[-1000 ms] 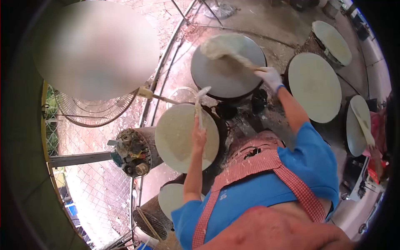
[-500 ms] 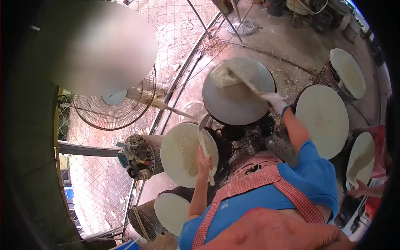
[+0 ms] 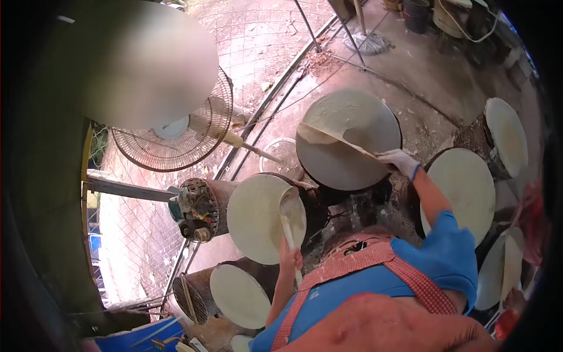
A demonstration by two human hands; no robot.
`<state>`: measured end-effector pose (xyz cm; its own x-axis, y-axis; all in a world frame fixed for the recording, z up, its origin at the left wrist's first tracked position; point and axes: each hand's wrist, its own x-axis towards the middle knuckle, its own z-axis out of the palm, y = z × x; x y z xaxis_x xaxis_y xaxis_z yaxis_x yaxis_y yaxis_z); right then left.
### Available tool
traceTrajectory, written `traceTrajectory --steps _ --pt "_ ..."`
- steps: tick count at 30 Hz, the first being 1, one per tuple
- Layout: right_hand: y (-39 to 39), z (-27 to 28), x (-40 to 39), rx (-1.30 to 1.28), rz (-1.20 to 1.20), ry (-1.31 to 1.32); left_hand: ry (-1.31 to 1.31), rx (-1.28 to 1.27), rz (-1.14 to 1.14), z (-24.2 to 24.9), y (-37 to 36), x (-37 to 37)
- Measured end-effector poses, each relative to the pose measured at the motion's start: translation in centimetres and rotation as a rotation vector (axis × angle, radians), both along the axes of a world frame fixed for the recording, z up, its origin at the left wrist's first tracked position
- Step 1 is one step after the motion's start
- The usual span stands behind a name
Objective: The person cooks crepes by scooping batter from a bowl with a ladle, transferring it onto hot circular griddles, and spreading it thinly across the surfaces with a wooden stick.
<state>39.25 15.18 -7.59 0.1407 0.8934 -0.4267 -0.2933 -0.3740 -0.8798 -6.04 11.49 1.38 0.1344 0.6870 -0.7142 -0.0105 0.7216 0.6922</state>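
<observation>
We note our right hand (image 3: 399, 161), gloved in white, closed on the near end of a long spreader stick (image 3: 346, 144). The stick's long axis runs from that hand up and leftward across the dark round griddle (image 3: 369, 126), its far end buried in a pale smear of batter (image 3: 328, 123) on the griddle's upper left. Our left hand (image 3: 290, 259), bare, is clamped on the handle of a flat spatula (image 3: 288, 220), whose blade lies over the nearer pale griddle (image 3: 252, 217). The hands are well apart; the right is the nearer to the dark griddle.
</observation>
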Motion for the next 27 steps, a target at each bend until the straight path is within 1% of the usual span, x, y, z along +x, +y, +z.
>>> traceTrajectory --steps 1,3,4,5,6,7,9,10,12,14,16,17,18,19,20,22,23,24,26,27 --pt "0.4 1.4 1.2 0.014 0.010 0.001 -0.030 -0.036 0.005 0.1 -0.7 -0.6" --pt "1.2 4.7 4.0 -0.136 -0.029 -0.070 -0.047 -0.064 0.010 0.8 -0.5 -0.7" --pt "2.3 5.5 4.0 -0.140 -0.026 -0.059 -0.069 -0.040 0.002 1.2 -0.8 -0.4" --pt "3.7 6.5 3.6 -0.085 -0.036 -0.093 -0.095 -0.024 -0.004 1.6 -1.3 0.0" --pt "4.1 6.7 3.2 -0.035 -0.041 -0.124 -0.051 -0.016 0.016 2.1 -1.4 0.7" --pt "3.7 6.5 2.7 -0.048 -0.027 -0.112 -0.039 -0.030 0.029 1.9 -1.3 0.6" --pt "3.1 6.1 1.2 -0.226 0.180 -0.104 -0.110 -0.073 0.034 1.1 -1.3 -0.1" --pt "2.2 3.0 1.6 -0.160 0.166 -0.078 -0.077 -0.063 0.045 1.6 -1.4 0.2" --pt "1.5 2.1 3.3 -0.091 0.156 -0.099 -0.063 -0.043 0.076 2.4 -2.2 0.6" --pt "3.0 2.2 4.4 -0.056 0.136 -0.100 -0.029 -0.019 0.078 2.9 -2.4 0.4" --pt "5.7 4.5 5.8 0.016 0.224 -0.124 -0.091 -0.063 0.121 3.1 -3.2 0.1" --pt "6.3 5.9 5.2 0.003 0.218 -0.116 -0.084 -0.076 0.115 2.7 -3.4 0.1" --pt "7.2 7.5 3.8 -0.098 0.213 -0.150 -0.104 -0.089 0.122 2.2 -3.4 -0.1" --pt "7.7 7.9 2.6 -0.198 0.217 -0.177 -0.117 -0.101 0.136 2.3 -3.8 -0.6" --pt "7.3 3.7 3.6 0.003 0.353 -0.164 -0.105 -0.109 0.148 2.3 -4.0 -0.9" --pt "4.1 -0.4 4.9 -0.002 0.402 -0.131 -0.179 -0.110 0.229 2.6 -4.4 -0.2" --pt "2.9 -0.8 5.1 -0.001 0.434 -0.110 -0.194 -0.108 0.248 2.3 -5.0 -0.4" --pt "2.3 0.5 5.3 0.006 0.450 -0.129 -0.198 -0.098 0.257 1.7 -5.4 -0.9" --pt "1.6 3.7 6.1 -0.190 0.327 -0.144 -0.197 -0.089 0.263 0.6 -5.9 -1.8" --pt "3.3 2.8 6.3 -0.180 0.324 -0.144 -0.197 -0.079 0.260 1.2 -6.0 -1.3"
